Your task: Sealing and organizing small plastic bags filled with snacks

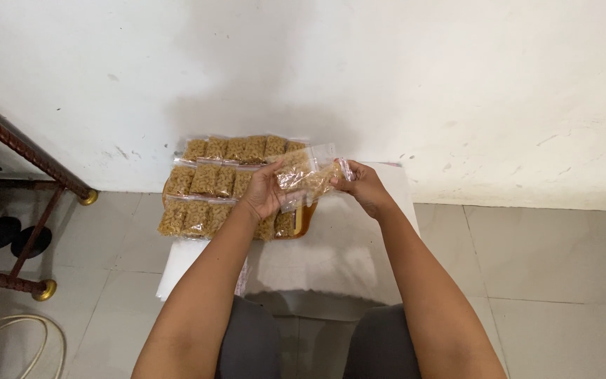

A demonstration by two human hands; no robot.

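Mid-frame, the left hand [264,193] and right hand [360,184] grip a clear snack bag [308,175] over the tray [308,223] of packed bags [205,181].

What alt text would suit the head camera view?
Two hands, left hand and right hand, hold a clear bag of pasta above a tray of filled bags, set on a white sheet by a wall.

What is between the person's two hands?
In the head view, a clear zip bag of macaroni spans the gap between the left hand and the right hand; both grip it above the tray of filled bags.
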